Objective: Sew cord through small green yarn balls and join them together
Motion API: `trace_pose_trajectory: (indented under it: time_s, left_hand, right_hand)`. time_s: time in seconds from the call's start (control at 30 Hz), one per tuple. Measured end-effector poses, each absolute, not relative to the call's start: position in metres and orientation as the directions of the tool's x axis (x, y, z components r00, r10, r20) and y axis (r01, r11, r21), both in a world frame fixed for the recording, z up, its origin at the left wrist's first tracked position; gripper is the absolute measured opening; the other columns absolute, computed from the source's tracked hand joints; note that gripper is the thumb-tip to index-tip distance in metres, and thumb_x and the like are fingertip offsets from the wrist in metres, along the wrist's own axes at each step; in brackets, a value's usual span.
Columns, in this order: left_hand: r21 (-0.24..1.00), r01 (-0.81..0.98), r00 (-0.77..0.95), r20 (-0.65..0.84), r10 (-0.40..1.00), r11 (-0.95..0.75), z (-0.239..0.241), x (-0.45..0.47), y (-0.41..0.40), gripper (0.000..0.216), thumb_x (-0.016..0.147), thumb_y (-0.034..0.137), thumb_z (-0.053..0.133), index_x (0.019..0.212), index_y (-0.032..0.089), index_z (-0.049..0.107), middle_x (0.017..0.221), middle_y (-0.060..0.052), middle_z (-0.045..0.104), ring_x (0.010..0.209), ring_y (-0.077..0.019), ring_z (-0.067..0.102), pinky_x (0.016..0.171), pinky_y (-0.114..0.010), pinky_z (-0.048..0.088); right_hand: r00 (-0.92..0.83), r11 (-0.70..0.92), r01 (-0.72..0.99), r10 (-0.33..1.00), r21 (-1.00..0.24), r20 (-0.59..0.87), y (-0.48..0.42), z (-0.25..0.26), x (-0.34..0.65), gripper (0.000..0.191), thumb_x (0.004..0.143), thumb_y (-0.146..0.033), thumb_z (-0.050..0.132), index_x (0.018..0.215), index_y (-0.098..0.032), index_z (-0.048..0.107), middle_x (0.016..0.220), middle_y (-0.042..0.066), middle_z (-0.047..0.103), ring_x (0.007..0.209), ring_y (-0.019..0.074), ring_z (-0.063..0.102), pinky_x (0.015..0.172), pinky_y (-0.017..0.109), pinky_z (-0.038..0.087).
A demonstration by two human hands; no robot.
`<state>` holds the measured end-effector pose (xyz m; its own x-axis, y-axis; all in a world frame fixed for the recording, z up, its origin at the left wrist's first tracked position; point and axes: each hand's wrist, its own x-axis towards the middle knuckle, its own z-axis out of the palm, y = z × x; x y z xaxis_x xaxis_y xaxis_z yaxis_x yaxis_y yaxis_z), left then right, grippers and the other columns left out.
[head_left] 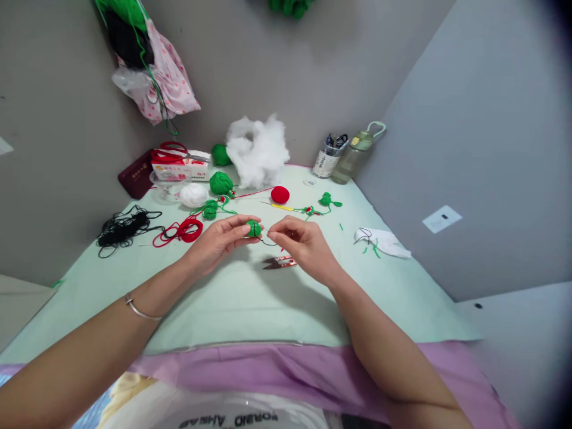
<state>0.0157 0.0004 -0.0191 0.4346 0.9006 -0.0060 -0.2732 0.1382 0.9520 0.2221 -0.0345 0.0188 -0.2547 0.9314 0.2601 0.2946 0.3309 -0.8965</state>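
My left hand (218,241) grips a small green crocheted ball (254,229) with black yarn lines across it. Close at its right, my right hand (304,244) is closed in a pinch on a thin, pale needle (265,230) that points toward the ball. A strand of black yarn (268,243) loops between the ball and the right fingers. Below the hands lie thread snips (277,263) with dark blades, partly hidden by the right hand.
Black yarn (125,229) and red yarn (190,229) lie loose at left. Behind are a white ball (193,195), green yarn (221,183), a red ball (280,195), a yellow-handled crochet hook (282,207) and white stuffing (259,152). A bottle (351,158) stands back right.
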Motion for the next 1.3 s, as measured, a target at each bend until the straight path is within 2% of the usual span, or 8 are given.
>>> trace_pose_trajectory:
  time_s: [0.2,0.57,0.73,0.83,1.03,1.3]
  left_hand:
    - [0.959,-0.264,0.441,0.02,0.897,0.108,-0.0216,0.0144,0.002,0.031,0.086,0.033,0.073,0.113,0.018,0.073,0.118,-0.008,0.072,0.1,-0.019,0.069,0.098,-0.035,0.052]
    - [0.968,-0.234,0.441,0.024,0.897,0.089,-0.0217,0.0143,0.0009,0.031,0.086,0.034,0.073,0.113,0.019,0.072,0.121,-0.008,0.071,0.102,-0.0191,0.067,0.099,-0.035,0.051]
    - [0.956,-0.254,0.477,-0.011,0.879,0.15,-0.0185,0.0143,0.0001,0.031,0.085,0.034,0.074,0.111,0.018,0.074,0.111,-0.008,0.074,0.098,-0.0194,0.069,0.096,-0.034,0.053]
    - [0.946,-0.27,0.494,-0.025,0.869,0.181,-0.0188,0.0135,0.0009,0.03,0.085,0.034,0.074,0.11,0.018,0.074,0.107,-0.008,0.075,0.095,-0.0184,0.069,0.095,-0.033,0.053]
    - [0.951,-0.274,0.454,-0.002,0.891,0.142,-0.0184,0.0127,0.0021,0.031,0.085,0.036,0.074,0.109,0.017,0.074,0.115,-0.01,0.074,0.097,-0.0195,0.07,0.096,-0.034,0.053]
    - [0.951,-0.28,0.437,0.002,0.899,0.134,-0.019,0.0126,0.0014,0.029,0.085,0.034,0.075,0.108,0.017,0.074,0.114,-0.009,0.074,0.1,-0.0189,0.068,0.097,-0.033,0.053]
  right_hand:
    - [-0.264,0.315,0.387,0.938,-0.867,0.223,-0.0363,0.0123,0.2154,0.015,0.089,-0.027,0.061,0.079,-0.018,0.068,0.077,0.002,0.065,0.064,0.0113,0.05,0.061,0.026,0.039]
    - [-0.274,0.265,0.385,0.947,-0.884,0.164,-0.0348,0.0111,0.2154,0.014,0.088,-0.024,0.06,0.079,-0.017,0.067,0.071,0.0,0.061,0.062,0.0107,0.047,0.061,0.026,0.037]
    - [-0.298,0.314,0.338,0.93,-0.887,0.216,-0.0312,0.0084,0.2171,0.014,0.089,-0.027,0.061,0.082,-0.017,0.068,0.08,0.002,0.064,0.066,0.0114,0.048,0.061,0.026,0.037]
    - [-0.287,0.294,0.337,0.937,-0.894,0.2,-0.0331,0.0102,0.2167,0.015,0.089,-0.029,0.061,0.082,-0.017,0.068,0.076,0.001,0.062,0.064,0.0112,0.048,0.061,0.026,0.037]
    - [-0.267,0.262,0.339,0.948,-0.903,0.175,-0.0386,0.0154,0.2141,0.017,0.088,-0.03,0.061,0.078,-0.017,0.066,0.071,0.0,0.061,0.06,0.0105,0.045,0.057,0.025,0.036]
    - [-0.266,0.213,0.329,0.956,-0.92,0.126,-0.0401,0.0172,0.2122,0.016,0.086,-0.03,0.062,0.079,-0.017,0.066,0.069,0.0,0.06,0.058,0.0098,0.044,0.055,0.025,0.035]
